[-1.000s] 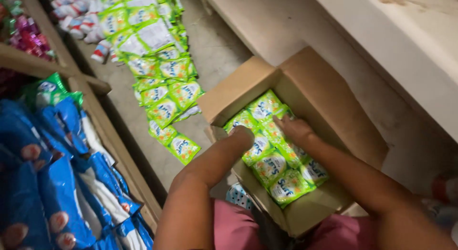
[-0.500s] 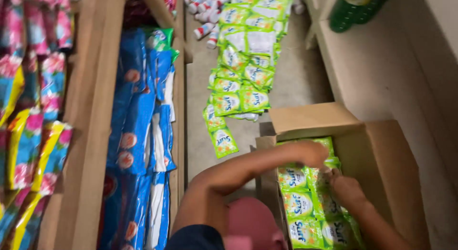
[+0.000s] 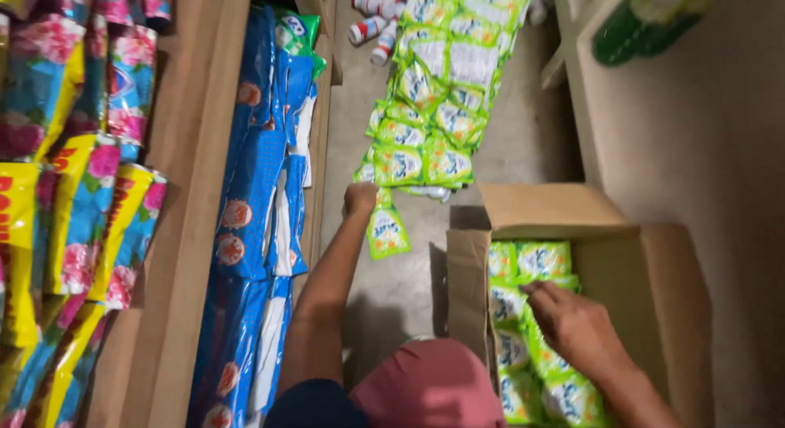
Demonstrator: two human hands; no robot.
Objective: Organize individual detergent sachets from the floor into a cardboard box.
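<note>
- A cardboard box [image 3: 664,256] is seen from above, flaps open, standing on a grey concrete floor [image 3: 401,289]; it is used here as the landmark.
- Inside the box, along its left wall, green sachets [image 3: 531,264] are packed in rows.
- The right hand [image 3: 572,323] is laid over these packed sachets, palm down, fingers held loosely together and slightly curled on the top packets; whether a packet is actually pinched cannot be told.
- The left hand [image 3: 360,199] is stretched out over the floor to the left of the box, beyond its left flap.
- The left fingers are closed into a grip around the top of a strip of green sachets [image 3: 413,154]; the last sachet [image 3: 387,232] hangs just below the fist.
- The rest of that strip is spread across the floor, running away from the box's far flap toward the top of the view.
- Small white bottles [image 3: 372,27] lie on the floor at the far end of the strip.
- Farther left of the box, blue packets [image 3: 253,199] are stacked in a wooden shelf.
- Beyond them, at the left edge, yellow and pink packets [image 3: 78,215] are shelved.
- A pink-clad knee [image 3: 429,387] is seen just left of the box's near corner.
</note>
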